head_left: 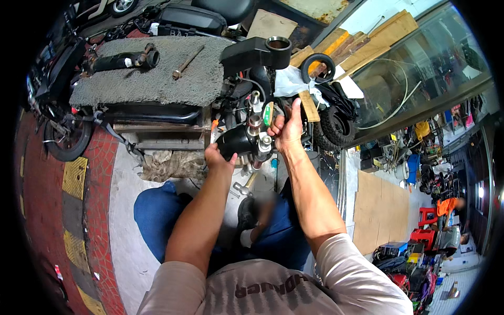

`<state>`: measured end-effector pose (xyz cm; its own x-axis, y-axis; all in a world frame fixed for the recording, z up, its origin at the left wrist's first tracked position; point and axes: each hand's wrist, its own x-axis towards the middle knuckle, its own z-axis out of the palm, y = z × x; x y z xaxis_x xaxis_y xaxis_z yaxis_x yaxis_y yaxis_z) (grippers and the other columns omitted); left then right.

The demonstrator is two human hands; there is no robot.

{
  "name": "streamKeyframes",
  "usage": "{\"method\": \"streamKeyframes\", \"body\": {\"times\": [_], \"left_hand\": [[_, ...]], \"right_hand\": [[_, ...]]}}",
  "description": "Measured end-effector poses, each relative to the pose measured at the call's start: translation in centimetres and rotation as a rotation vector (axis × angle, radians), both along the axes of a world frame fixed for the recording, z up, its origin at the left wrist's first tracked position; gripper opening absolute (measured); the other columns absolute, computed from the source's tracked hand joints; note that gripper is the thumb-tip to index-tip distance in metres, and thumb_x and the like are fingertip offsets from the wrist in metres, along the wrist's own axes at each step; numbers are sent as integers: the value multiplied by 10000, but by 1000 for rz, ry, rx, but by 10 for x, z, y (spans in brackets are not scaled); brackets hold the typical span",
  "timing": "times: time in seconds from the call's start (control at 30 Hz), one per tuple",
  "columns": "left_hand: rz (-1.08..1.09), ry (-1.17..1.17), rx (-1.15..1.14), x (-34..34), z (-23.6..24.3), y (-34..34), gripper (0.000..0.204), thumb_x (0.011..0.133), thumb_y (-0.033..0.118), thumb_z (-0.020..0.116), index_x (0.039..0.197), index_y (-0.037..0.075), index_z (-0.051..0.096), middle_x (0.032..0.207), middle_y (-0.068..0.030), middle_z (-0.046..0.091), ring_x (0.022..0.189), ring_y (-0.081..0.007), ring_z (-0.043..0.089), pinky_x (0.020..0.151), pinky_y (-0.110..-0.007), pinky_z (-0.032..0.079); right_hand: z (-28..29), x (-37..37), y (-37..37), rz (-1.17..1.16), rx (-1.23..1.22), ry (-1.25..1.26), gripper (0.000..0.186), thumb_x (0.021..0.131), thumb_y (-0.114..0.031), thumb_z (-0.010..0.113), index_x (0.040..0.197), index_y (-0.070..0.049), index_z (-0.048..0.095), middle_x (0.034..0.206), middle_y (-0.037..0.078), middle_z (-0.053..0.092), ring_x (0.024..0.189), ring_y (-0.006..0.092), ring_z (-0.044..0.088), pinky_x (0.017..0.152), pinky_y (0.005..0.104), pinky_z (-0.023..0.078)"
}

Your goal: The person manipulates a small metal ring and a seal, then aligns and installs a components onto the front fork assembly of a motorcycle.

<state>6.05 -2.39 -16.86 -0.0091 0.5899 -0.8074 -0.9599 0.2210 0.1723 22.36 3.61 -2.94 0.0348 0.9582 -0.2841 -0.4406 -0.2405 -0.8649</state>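
Observation:
My left hand (pixel 221 159) is wrapped round the near end of a black metal tube (pixel 234 142). Shiny metal fittings and a bolt (pixel 264 140) sit at the tube's right end. Close by on the right, my right hand (pixel 289 130) has its fingers curled in and its thumb pointing up; what lies in its grasp is hidden. A small green-and-white piece (pixel 268 114) shows just left of its fingertips. Below the tube, a hammer (pixel 242 188) lies on the floor by my shoe (pixel 246 213).
A grey carpeted bench (pixel 173 92) ahead bears another black tube (pixel 123 62) and a long bolt (pixel 188 63). A black part with a round socket (pixel 257 52) juts from its right end. Tyres (pixel 336 126), wood boards (pixel 362 47) and a glass case (pixel 415 79) stand to the right.

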Motion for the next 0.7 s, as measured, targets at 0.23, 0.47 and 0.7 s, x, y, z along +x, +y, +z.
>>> {"method": "streamKeyframes", "body": {"times": [0.23, 0.47, 0.7], "left_hand": [[91, -43, -94, 8, -15, -4, 394, 952, 432, 520, 1244, 177, 592, 1264, -34, 567, 1127, -247, 515, 865, -439, 495], [-40, 28, 22, 5, -17, -20, 529, 911, 494, 585, 1332, 175, 549, 1380, -10, 513, 1205, -279, 507, 894, -474, 483], [-100, 99, -37, 2, -35, -25, 510, 883, 573, 582, 1222, 192, 588, 1254, -23, 576, 1073, -271, 558, 737, -455, 489]], "right_hand": [[-8, 33, -23, -154, -169, -53, 748, 947, -853, 405, 1100, -128, 506, 548, -45, 250, 446, 131, 220, 493, 333, 298], [-10, 29, -52, -115, -106, -61, 831, 958, -855, 358, 1256, -88, 479, 548, -36, 231, 461, 133, 223, 489, 330, 300], [-3, 14, -74, -94, 19, -28, 970, 954, -868, 317, 1434, -24, 332, 590, 46, 467, 476, 168, 410, 532, 358, 427]]}}
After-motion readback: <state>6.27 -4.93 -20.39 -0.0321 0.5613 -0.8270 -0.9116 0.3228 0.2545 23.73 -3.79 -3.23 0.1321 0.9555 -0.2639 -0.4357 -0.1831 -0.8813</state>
